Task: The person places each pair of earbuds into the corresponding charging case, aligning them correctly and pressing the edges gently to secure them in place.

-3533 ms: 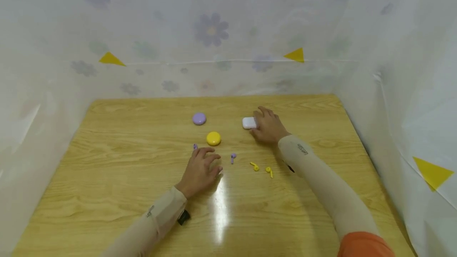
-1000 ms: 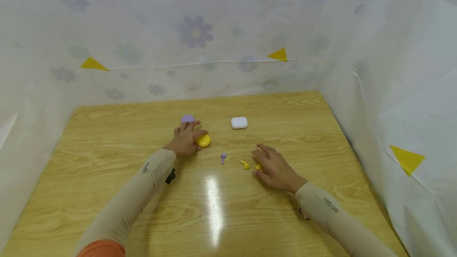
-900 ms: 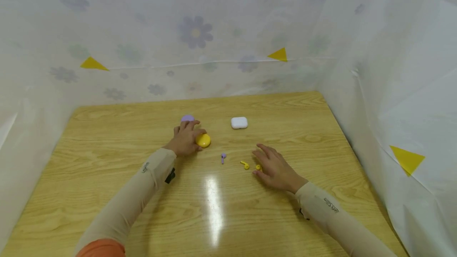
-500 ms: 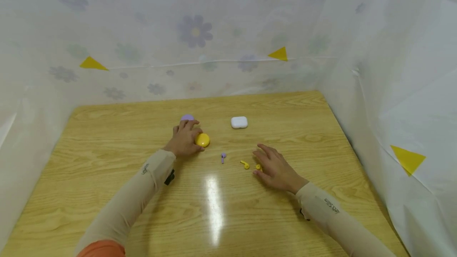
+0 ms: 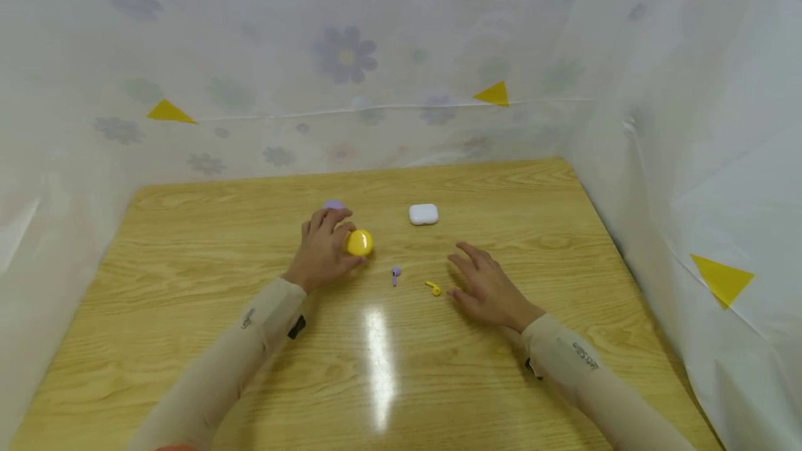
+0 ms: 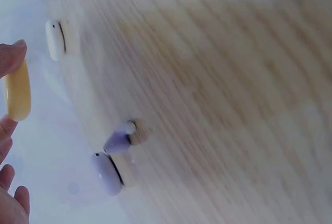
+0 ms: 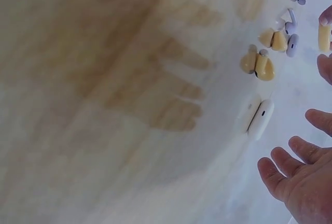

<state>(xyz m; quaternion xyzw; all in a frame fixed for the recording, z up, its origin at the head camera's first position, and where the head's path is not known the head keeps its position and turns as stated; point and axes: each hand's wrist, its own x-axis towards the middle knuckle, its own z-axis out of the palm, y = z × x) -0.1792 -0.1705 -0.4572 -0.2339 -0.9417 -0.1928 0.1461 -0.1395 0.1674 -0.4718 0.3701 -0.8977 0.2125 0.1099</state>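
Note:
My left hand (image 5: 322, 248) pinches a round yellow earbud case (image 5: 360, 243) between thumb and fingers. In the left wrist view the yellow case (image 6: 18, 94) stands on edge, raised above the table. Partly hidden behind the left fingers lies a round purple earbud case (image 5: 333, 204). My right hand (image 5: 489, 291) hovers palm down, fingers spread, holding nothing. Beside its thumb lies a yellow earbud (image 5: 434, 289); a second yellow earbud (image 7: 264, 68), covered by that hand in the head view, shows in the right wrist view. A purple earbud (image 5: 395, 275) lies between the hands.
A white earbud case (image 5: 423, 214) lies farther back on the wooden table (image 5: 501, 207). Another purple earbud (image 6: 119, 140) rests near the purple case in the left wrist view. White flowered sheeting (image 5: 282, 75) with yellow triangles encloses the back and sides.
The right hand has left the white case and moved nearer the yellow earbuds. My left hand went to the yellow case, took hold of it and has lifted it off the table.

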